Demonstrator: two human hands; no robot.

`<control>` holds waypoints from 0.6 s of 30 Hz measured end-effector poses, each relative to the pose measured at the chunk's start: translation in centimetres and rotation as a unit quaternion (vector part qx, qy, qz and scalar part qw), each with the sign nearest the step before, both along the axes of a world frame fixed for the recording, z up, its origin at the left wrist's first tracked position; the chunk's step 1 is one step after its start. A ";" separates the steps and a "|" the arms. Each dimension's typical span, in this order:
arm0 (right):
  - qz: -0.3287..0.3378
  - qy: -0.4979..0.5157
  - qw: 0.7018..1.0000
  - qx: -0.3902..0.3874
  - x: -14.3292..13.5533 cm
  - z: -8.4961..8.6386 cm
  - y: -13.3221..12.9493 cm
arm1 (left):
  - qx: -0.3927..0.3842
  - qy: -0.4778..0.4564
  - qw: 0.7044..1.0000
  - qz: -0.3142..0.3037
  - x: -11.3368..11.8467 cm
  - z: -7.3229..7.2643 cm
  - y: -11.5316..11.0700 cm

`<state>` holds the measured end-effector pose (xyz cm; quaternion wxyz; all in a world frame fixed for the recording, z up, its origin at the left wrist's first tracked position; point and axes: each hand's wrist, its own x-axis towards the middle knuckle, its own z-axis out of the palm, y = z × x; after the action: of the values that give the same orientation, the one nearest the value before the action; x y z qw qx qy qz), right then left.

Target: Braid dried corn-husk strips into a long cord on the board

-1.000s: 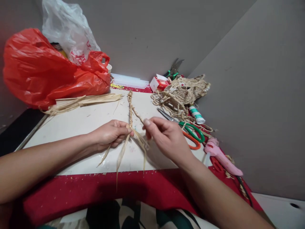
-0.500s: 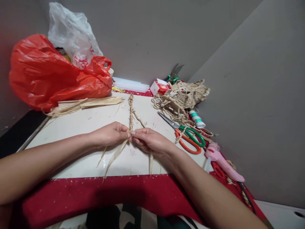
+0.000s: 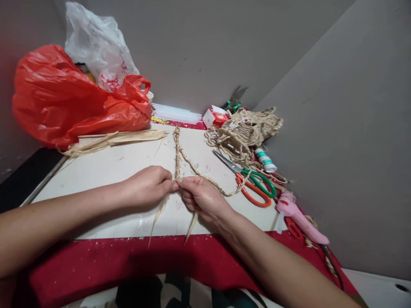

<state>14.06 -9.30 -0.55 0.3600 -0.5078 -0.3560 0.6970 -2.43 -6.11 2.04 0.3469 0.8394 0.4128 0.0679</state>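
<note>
A braided straw cord (image 3: 177, 154) runs down the middle of the white board to my fingertips. My left hand (image 3: 157, 185) pinches its lower end from the left, fingers closed. Close against it, my right hand (image 3: 197, 192) pinches the same end from the right. Loose pale straw strips (image 3: 158, 216) hang below both hands toward the board's front edge. A thinner twisted cord (image 3: 205, 175) branches off the upper part and curves right to the scissors (image 3: 240, 173). The fingertips hide the exact point where the strands meet.
A red plastic bag (image 3: 64, 98) and flat straw strips (image 3: 122, 139) lie at the left. Behind are clear sticks (image 3: 176, 114) and a red-white box (image 3: 215, 116). To the right are a rope bundle (image 3: 253, 128), a thread spool (image 3: 265, 160) and a pink glue gun (image 3: 302, 220).
The hanging strips have shifted and now hang differently below my hands. My right hand has moved slightly left and down, and more of the thin cord shows beside it.
</note>
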 end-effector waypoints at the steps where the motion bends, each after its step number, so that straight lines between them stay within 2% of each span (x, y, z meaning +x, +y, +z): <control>1: -0.003 0.017 1.000 -0.005 -0.1 0.0 -0.1 | 0.032 0.025 0.999 -0.003 0.2 0.0 -0.5; 4: -0.015 0.057 0.998 -0.019 -0.2 0.0 -0.3 | 0.134 0.102 0.985 -0.033 0.8 -0.1 -2.1; 7: -0.011 0.067 0.997 -0.033 -0.1 0.0 -0.5 | 0.170 0.144 0.973 -0.067 1.0 0.0 -3.1; 10: 0.004 0.070 0.996 -0.051 0.1 0.1 -0.4 | 0.110 0.122 0.976 -0.144 0.8 0.9 -3.7; 13: 0.011 0.078 0.995 -0.060 0.4 0.2 -0.3 | -0.023 0.058 0.978 -0.197 0.2 2.3 -3.6; 15: 0.014 0.085 0.994 -0.061 0.5 0.2 -0.2 | -0.076 0.033 0.982 -0.168 -0.4 3.1 -2.5; 16: 0.017 0.087 0.994 -0.061 0.6 0.2 -0.2 | -0.079 0.033 0.987 -0.137 -0.8 3.4 -1.6; 18: 0.023 0.090 0.994 -0.062 0.6 0.2 -0.1 | -0.035 0.046 0.998 -0.041 -2.0 3.9 0.8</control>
<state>14.67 -9.43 -0.39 0.3426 -0.4563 -0.2900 0.7683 -4.41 -5.31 5.93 0.3593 0.8450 0.3961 0.0007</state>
